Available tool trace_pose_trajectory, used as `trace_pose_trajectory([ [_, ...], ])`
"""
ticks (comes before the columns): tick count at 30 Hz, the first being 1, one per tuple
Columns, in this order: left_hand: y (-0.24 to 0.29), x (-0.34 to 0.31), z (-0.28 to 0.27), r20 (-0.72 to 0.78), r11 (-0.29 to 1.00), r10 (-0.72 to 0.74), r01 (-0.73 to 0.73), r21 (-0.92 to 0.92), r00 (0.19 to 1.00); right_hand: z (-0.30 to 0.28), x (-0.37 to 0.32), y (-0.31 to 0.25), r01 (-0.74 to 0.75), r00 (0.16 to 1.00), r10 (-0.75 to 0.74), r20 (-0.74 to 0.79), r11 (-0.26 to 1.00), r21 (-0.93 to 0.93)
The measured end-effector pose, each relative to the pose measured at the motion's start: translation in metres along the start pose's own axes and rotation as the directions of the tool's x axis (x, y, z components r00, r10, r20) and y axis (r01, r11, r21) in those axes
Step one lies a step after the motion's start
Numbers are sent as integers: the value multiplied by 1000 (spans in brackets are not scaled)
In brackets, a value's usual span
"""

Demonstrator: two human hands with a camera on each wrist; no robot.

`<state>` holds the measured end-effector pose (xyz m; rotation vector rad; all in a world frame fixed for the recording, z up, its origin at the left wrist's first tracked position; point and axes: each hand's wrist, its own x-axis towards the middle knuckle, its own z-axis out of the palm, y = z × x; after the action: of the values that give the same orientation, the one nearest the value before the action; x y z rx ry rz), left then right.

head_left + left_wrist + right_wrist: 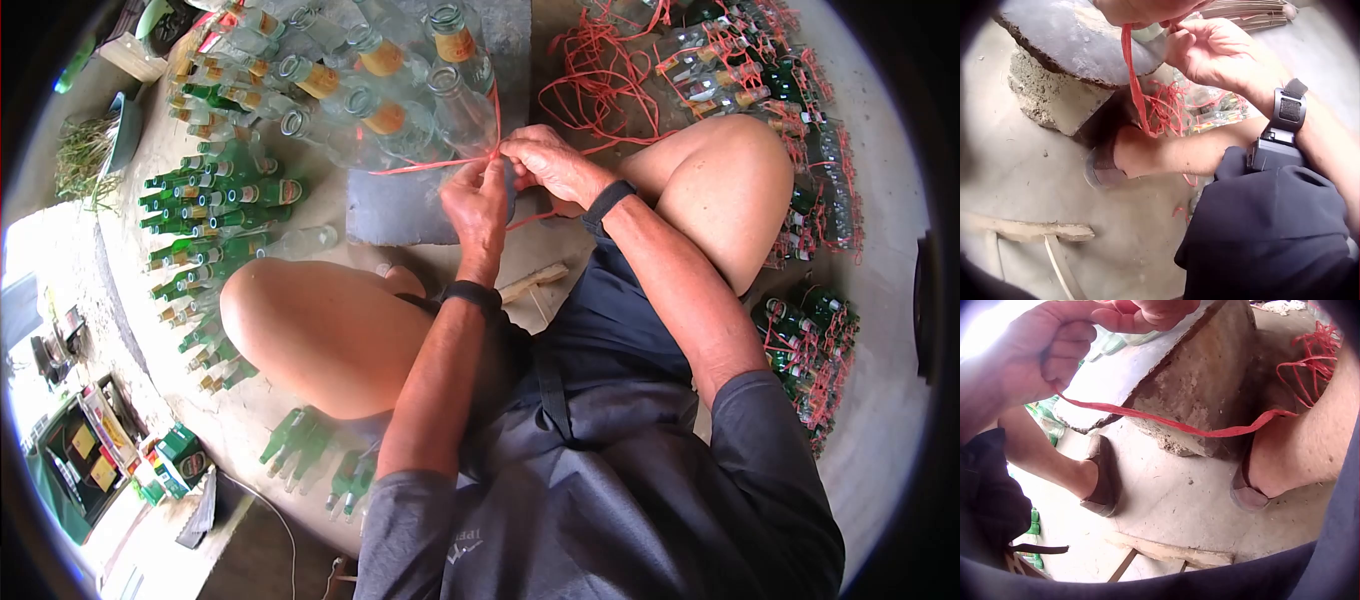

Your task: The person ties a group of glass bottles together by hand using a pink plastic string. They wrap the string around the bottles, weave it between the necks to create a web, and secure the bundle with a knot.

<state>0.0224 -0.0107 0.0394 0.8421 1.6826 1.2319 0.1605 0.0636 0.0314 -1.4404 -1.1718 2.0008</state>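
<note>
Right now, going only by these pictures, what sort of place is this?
Probably an informal workspace for bundling bottles, home or business unclear. Green bottles stand grouped on the floor, red cord lies tangled, and bottle bundles tied with similar cord sit on the right.

Clear glass bottles [385,115], several with orange neck labels, stand bunched on the grey surface [392,212], with flat red string [432,164] drawn along their near side.

On the head view's left, grass [85,152] is seen beside a green tub [124,135]; lower, a green carton [180,450] is shown near a white cable [288,525].
</note>
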Motion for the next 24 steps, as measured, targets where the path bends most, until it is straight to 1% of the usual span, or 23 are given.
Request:
trace_pose_trajectory([
  [1,1,-2,0,0,1000,0,0,0,1000,0,0,0,0,1000,0,1,1000,-6],
  [3,3,-5,0,-18,990,-104,102,-96,994,0,-2,-2,1,1000,-1,4,1000,-2],
  [5,4,-4,-2,-4,989,-101,100,-107,995,2,-3,-2,3,1000,-3,8,1000,3],
  [7,5,-3,-3,10,988,-97,97,-119,995,3,-2,0,69,997,-68,-42,997,32],
  [8,6,-3,-3,0,986,-106,105,-126,994,2,-2,-1,70,997,-69,-42,997,31],
  [10,6,-3,-2,-11,985,-115,112,-134,993,-1,-2,-2,9,1000,-9,23,1000,9],
  [14,6,0,2,-43,983,-128,121,-140,991,-3,1,3,-6,1000,6,25,1000,11],
  [16,3,1,3,-57,982,-135,126,-141,989,-2,3,8,79,997,-77,-26,995,63],
  [19,4,1,5,-69,984,-115,104,-148,991,-2,2,8,71,997,-69,-31,996,63],
  [22,6,-1,7,-68,975,-137,122,-184,988,-1,1,6,47,998,-44,-40,995,82],
  [24,8,-2,9,-78,968,-161,142,-207,984,-2,2,6,51,998,-49,-43,997,61],
])
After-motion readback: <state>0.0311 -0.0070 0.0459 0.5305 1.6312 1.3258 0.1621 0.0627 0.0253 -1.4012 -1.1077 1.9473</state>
